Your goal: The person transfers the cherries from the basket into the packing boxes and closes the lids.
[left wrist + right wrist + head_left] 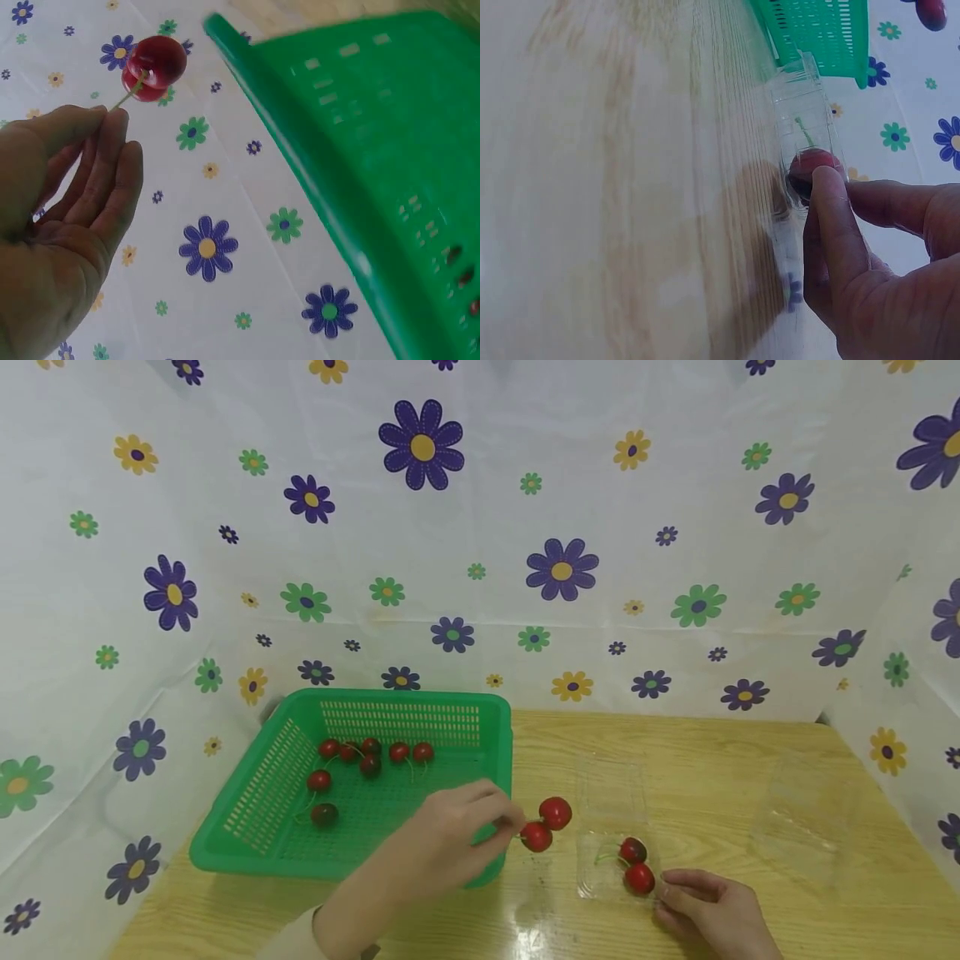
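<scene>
My left hand [457, 831] pinches the thin stems of two red cherries [556, 813], which hang past the right side of the green basket [497, 760]. In the left wrist view the stem [126, 99] runs between thumb and fingertips. A clear plastic box [587, 887] lies on the table with its lid [611, 783] folded open toward the back. Inside are two cherries [640, 878], green stems pointing left. At the box's right front corner my right hand [712, 910] grips the wall between thumb and fingers, close beside the cherry [810, 166].
Several more cherries [371, 766] lie in the basket, mostly along its back and left. Another clear plastic container [802, 827] stands on the right of the wooden table [697, 777]. A white flowered sheet [480, 510] encloses the back and sides.
</scene>
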`<control>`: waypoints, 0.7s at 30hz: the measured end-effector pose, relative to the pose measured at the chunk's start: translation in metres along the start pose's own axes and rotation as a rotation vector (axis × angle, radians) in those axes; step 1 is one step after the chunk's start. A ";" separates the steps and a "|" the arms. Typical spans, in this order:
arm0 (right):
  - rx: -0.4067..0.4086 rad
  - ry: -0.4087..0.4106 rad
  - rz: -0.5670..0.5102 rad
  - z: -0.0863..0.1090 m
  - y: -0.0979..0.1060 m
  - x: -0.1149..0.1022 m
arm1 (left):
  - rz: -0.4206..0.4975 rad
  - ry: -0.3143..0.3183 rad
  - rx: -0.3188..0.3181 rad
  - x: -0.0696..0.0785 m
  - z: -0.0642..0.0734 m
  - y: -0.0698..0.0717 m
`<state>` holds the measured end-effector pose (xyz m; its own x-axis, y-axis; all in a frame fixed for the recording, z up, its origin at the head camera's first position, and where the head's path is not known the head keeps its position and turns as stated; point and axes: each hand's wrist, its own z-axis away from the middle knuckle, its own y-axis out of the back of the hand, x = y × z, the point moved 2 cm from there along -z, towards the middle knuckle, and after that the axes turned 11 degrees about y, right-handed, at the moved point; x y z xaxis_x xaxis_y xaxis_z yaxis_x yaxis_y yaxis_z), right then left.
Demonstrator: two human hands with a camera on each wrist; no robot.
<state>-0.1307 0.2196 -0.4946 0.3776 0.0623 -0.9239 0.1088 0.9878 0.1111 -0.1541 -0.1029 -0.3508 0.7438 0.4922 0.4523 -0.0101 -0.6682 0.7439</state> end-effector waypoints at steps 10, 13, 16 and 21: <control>-0.005 0.004 0.003 -0.001 0.000 0.001 | 0.013 0.093 -0.041 0.018 0.001 -0.029; -0.002 0.004 0.008 -0.001 0.000 0.000 | 0.015 0.125 -0.068 0.023 0.001 -0.037; -0.003 0.004 0.012 -0.001 0.001 0.000 | 0.017 0.176 -0.102 0.029 0.002 -0.045; -0.004 0.003 0.000 0.000 0.000 -0.001 | -0.004 0.211 -0.137 0.035 0.004 -0.058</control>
<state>-0.1311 0.2194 -0.4941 0.3746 0.0626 -0.9251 0.1056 0.9883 0.1096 -0.1249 -0.0489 -0.3804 0.5880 0.6099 0.5312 -0.1086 -0.5913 0.7991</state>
